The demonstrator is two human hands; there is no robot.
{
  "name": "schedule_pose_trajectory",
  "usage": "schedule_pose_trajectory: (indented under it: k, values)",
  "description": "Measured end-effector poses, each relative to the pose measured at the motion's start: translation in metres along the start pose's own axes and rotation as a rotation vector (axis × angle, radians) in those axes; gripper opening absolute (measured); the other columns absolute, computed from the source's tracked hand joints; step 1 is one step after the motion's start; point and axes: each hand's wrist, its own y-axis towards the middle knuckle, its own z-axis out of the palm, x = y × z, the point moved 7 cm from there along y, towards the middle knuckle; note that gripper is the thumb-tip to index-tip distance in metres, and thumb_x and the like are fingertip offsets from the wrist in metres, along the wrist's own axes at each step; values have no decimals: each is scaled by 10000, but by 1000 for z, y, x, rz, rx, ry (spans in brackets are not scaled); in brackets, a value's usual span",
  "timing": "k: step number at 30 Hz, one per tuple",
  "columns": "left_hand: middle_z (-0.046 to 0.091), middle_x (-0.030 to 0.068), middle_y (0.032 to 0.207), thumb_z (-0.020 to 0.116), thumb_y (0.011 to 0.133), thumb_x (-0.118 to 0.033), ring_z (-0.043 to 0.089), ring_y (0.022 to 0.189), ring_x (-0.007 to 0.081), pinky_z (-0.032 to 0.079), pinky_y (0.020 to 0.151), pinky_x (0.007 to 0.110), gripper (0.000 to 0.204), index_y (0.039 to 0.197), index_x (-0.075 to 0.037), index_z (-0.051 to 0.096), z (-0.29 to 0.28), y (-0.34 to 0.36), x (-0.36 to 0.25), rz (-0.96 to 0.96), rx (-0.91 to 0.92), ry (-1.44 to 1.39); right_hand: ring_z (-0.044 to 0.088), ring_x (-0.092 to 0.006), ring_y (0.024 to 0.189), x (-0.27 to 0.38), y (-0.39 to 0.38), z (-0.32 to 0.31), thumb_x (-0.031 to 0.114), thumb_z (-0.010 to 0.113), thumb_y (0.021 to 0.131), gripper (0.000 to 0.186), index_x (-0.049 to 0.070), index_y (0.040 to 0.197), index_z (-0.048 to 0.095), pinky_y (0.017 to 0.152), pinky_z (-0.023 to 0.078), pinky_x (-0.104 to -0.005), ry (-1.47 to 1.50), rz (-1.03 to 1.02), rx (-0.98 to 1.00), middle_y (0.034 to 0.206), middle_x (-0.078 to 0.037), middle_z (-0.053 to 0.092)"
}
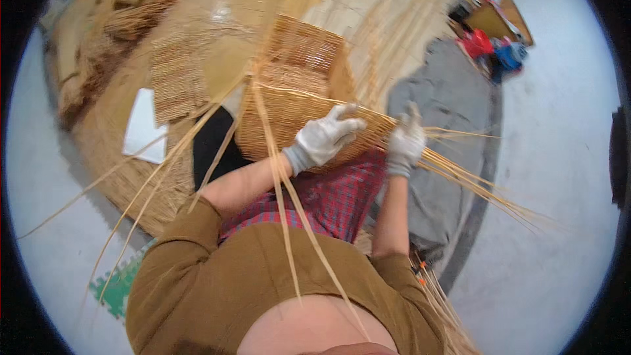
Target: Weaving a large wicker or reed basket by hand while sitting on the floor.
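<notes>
A rectangular wicker basket (287, 117), open at the top, tilts against my lap, with long pale strands (473, 184) sticking out at its right and left corners. My left hand (327, 137), in a white glove, lies against the near wall just below the rim, fingers apart. At the right corner, my gloved right hand (406, 139) is closed around the strands where they leave the weave; blur and the glove hide part of its grip. Two loose strands (279, 204) hang from the left corner over my left forearm and chest.
A woven panel (176, 79) and a white flat piece (143, 128) lie at the left, near bundles of brown stalks (141, 13). Grey cloth (437, 102) spreads at the right. Beyond it stands a cardboard box (503, 23) with red and blue items beside it.
</notes>
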Motion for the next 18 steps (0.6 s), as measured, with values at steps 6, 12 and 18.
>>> schedule_pose_trajectory:
  k: [6, 12, 18]
  values:
    - [669, 17, 842, 757, 882, -133, 579, 587, 62, 480, 517, 219, 167, 998, -44, 677, -132, -106, 89, -768, -772, -529, 644, -152, 919, 47, -58, 7, 59, 601, 963, 157, 35, 1093, 685, 848, 534, -333, 741, 115, 60, 1013, -63, 712]
    - [694, 31, 824, 785, 852, -116, 616, 638, 99, 487, 544, 244, 199, 986, -3, 692, -187, -90, 81, -605, -619, -207, 684, -301, 798, 230, -107, 24, 103, 692, 863, 194, 136, 1052, 721, 699, 540, -391, 769, -573, 505, 918, -110, 723]
    - [700, 110, 952, 748, 854, -82, 687, 873, 203, 559, 750, 312, 181, 990, 7, 668, -149, -115, 98, -815, -761, -1262, 654, -278, 772, 296, -112, 21, 175, 770, 746, 332, 169, 1073, 711, 685, 511, -416, 596, -846, 385, 869, -47, 698]
